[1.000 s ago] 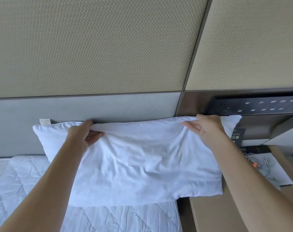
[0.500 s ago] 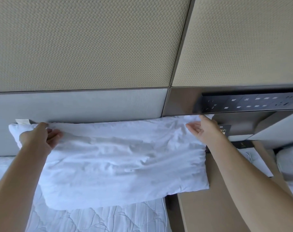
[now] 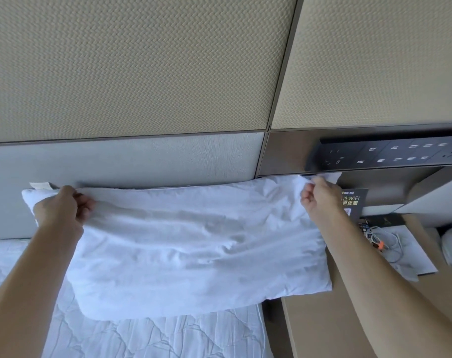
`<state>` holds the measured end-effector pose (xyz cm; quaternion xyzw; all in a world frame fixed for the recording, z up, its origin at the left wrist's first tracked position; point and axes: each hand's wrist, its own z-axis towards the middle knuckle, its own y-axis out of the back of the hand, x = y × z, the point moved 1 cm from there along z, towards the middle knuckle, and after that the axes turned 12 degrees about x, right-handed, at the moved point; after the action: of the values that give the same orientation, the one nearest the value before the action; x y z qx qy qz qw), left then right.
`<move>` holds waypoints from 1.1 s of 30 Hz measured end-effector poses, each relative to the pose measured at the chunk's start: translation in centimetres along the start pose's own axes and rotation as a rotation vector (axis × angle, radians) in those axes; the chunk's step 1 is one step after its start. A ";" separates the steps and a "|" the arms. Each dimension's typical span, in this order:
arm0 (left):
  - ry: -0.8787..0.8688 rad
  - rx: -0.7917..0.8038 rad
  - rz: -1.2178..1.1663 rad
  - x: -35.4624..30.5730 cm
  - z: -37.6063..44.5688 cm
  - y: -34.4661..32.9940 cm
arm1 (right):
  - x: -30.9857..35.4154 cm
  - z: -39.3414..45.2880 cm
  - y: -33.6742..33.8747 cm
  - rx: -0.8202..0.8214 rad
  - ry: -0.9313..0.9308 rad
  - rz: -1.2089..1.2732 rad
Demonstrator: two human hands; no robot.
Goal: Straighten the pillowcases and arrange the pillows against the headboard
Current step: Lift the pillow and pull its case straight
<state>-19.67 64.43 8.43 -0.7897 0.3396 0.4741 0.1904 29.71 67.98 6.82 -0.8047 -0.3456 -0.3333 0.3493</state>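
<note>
Pillow (image 3: 194,244): white, creased case, held broadside before headboard (image 3: 132,161), top edge level with lower part of grey panel, bottom edge hanging over quilt (image 3: 155,337). Right end overhanging bed, reaching across nightstand (image 3: 310,332). Not yet set down or centred, by the look of it.

Left hand (image 3: 62,210): clenched on top edge near left corner, cloth bunched under fingers, corner itself poking out beyond knuckles. Grip likely placed inboard to gather slack in the case.

Right hand (image 3: 320,200): pinching top right corner, a tuft of case sticking up past fingertips. Arms spread wide, apparently to draw the top seam taut and pull wrinkles flat.

Tag (image 3: 40,186): small beige label, showing just above left corner against headboard.

Switch panel (image 3: 385,153): dark strip with sockets, on wall right of headboard, just above right hand.

WiFi card (image 3: 352,202): black, upright, behind right wrist; close enough to be knocked if pillow swings right.

Cables (image 3: 382,244): white tangle with orange tip, lying on papers atop nightstand.

Second pillow: possibly the pale rounded shape at far right edge; too little visible to tell.

Judged stage: case being stretched; placing against headboard to follow, with a shift leftward needed.
</note>
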 end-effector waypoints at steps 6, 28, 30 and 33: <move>-0.155 0.148 -0.061 -0.5 -0.3 0.7 | 3.4 -5.0 1.4 0.032 0.224 0.070; -0.223 0.231 -0.145 -0.2 -5.9 0.8 | 2.1 -6.6 2.0 0.088 0.175 -0.096; -0.212 0.206 -0.146 0.0 -6.8 1.0 | 1.0 -7.6 0.8 0.111 0.156 -0.135; -0.228 0.196 -0.092 0.2 -8.6 1.9 | -0.8 -9.4 -1.1 0.169 0.154 -0.203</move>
<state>-15.63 57.69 12.36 -0.7231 0.3242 0.5158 0.3254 25.67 60.83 11.58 -0.7054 -0.4243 -0.3972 0.4056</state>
